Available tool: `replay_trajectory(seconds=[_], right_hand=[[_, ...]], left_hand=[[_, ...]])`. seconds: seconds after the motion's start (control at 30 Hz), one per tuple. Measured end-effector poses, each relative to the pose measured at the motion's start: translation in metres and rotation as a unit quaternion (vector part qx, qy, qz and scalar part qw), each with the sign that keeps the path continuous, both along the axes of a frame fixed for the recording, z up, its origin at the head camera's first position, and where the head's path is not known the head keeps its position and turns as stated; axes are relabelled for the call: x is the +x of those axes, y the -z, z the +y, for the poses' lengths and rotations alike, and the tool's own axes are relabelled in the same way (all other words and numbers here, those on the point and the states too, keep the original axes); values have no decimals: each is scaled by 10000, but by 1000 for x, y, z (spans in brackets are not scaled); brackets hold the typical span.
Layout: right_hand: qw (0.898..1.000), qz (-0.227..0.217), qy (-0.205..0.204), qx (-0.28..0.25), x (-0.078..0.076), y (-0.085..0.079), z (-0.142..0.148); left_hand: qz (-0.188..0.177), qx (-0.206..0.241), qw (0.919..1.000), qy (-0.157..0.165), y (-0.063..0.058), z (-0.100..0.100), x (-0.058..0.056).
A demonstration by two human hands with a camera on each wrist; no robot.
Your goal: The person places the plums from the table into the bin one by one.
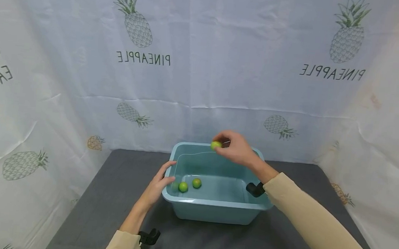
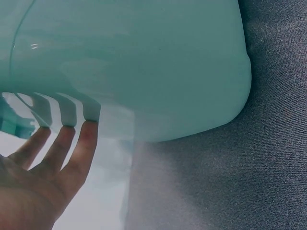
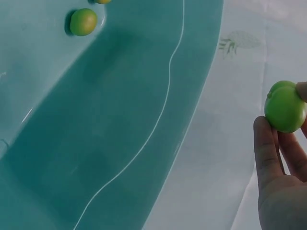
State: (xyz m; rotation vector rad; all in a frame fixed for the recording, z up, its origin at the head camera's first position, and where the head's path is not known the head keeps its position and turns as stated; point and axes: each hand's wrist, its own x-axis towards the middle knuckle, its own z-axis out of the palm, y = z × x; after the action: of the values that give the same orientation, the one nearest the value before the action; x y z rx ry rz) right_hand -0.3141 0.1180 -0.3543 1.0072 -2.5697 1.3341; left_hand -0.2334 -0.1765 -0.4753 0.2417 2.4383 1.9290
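Observation:
A pale blue-green plastic basin [image 1: 213, 212] stands on the dark tabletop. At its left rim is my left hand [image 1: 154, 189], the index finger and thumb reaching over the edge in the head view. Three fingertips [image 2: 88, 127] of that hand meet the basin's glossy wall in the left wrist view. Above the far rim my right hand [image 1: 236, 147] pinches a small round green fruit [image 3: 285, 108] between thumb and fingers. Two similar fruits, a left one [image 1: 183, 186] and a right one [image 1: 196, 183], lie inside the basin near its left end.
A white cloth printed with pineapples [image 1: 138, 28] hangs behind the table and along both sides. Grey-black fabric covers the tabletop [image 1: 120, 173]. Each wrist wears a black camera mount, the right one [image 1: 255, 189] hanging over the basin's right end.

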Motion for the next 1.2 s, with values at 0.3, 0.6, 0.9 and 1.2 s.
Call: replay_trajectory(seconds=[0.3,0.6,0.9,1.2], right_hand=[[9996,-106,-270,-5,-5,8,-15],[9987,-268,-424,11,-12,14,-28],[9979,-184,-612,117,-19,25,-38],[9970,-179,-653,365,-21,33,-44]], left_hand=[[66,22,10000,5,1,0,1],[142,-13,9999,9,1,-1,-1],[112,53,9999,72,1,-2,-1],[109,67,9999,53,2,-1,0]])
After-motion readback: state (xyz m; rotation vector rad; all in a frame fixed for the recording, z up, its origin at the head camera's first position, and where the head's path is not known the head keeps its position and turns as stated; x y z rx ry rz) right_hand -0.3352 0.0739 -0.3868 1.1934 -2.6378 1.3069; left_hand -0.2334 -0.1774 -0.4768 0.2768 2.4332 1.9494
